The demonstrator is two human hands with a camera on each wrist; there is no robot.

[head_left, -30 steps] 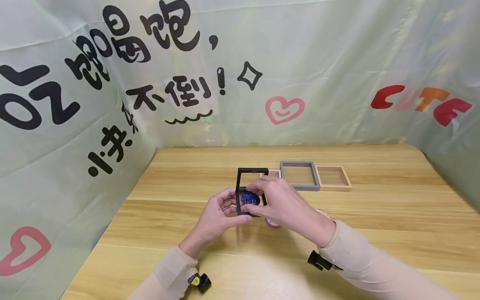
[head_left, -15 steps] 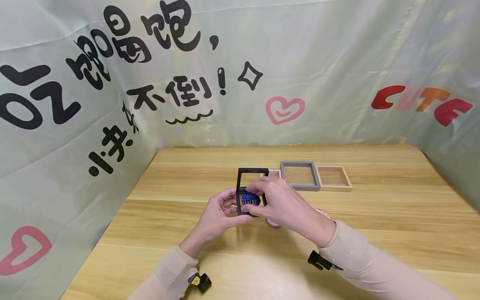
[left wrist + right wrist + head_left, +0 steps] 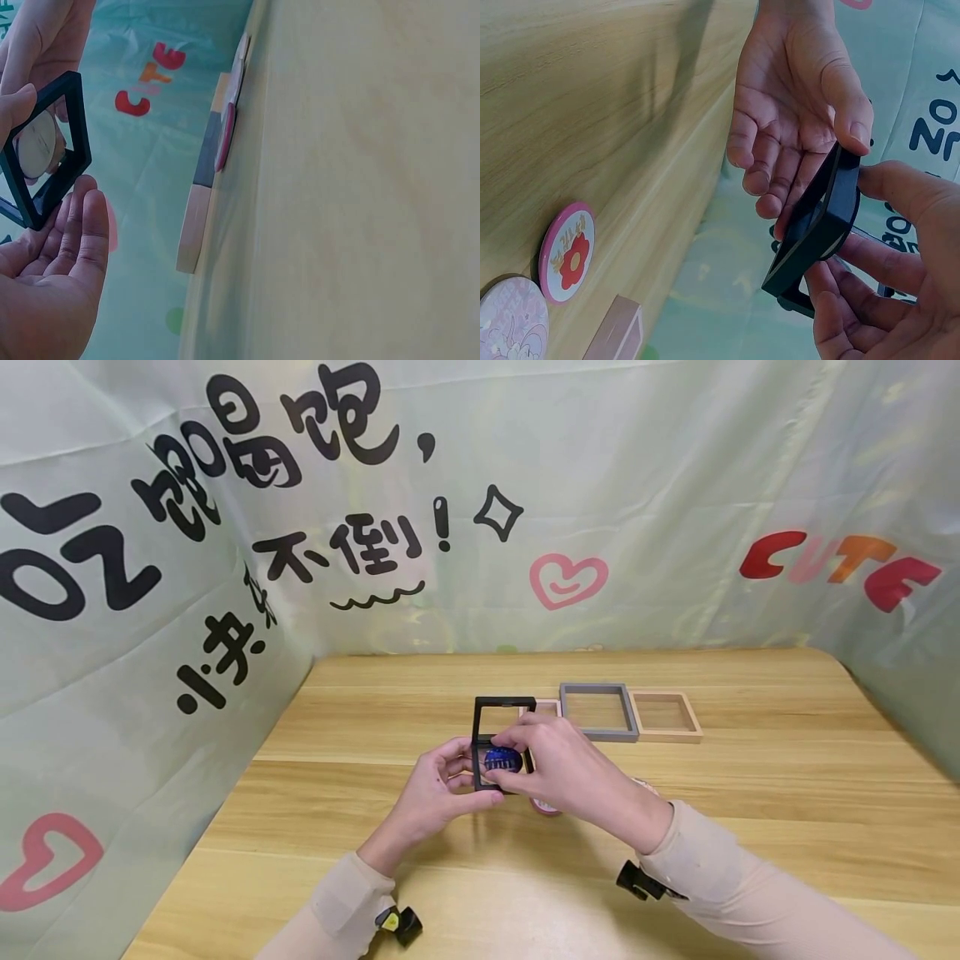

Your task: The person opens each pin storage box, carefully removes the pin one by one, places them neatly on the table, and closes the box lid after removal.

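Note:
A black two-part display frame (image 3: 477,767) with clear film stands unfolded, held up over the table. My left hand (image 3: 433,785) grips its lower half from the left, thumb at the bottom edge. With thumb and fingertips, my right hand (image 3: 558,760) pinches a shiny blue round badge (image 3: 501,760) against the clear window of the lower half. The left wrist view shows a pale disc (image 3: 36,146) through the black frame (image 3: 82,124). Seen from the right wrist, the left thumb (image 3: 853,124) presses the rim of the frame (image 3: 817,225) and the right fingers reach behind it.
Behind the hands lie a grey frame (image 3: 633,718), a tan frame (image 3: 695,727) and a partly hidden pink frame (image 3: 551,704). A pink-rimmed flower badge (image 3: 570,251) and a pale pink round badge (image 3: 514,319) lie on the wooden table (image 3: 360,710).
The blue badge has shifted slightly right and turned a little in the right fingers. The left hand and the black frame stay in place.

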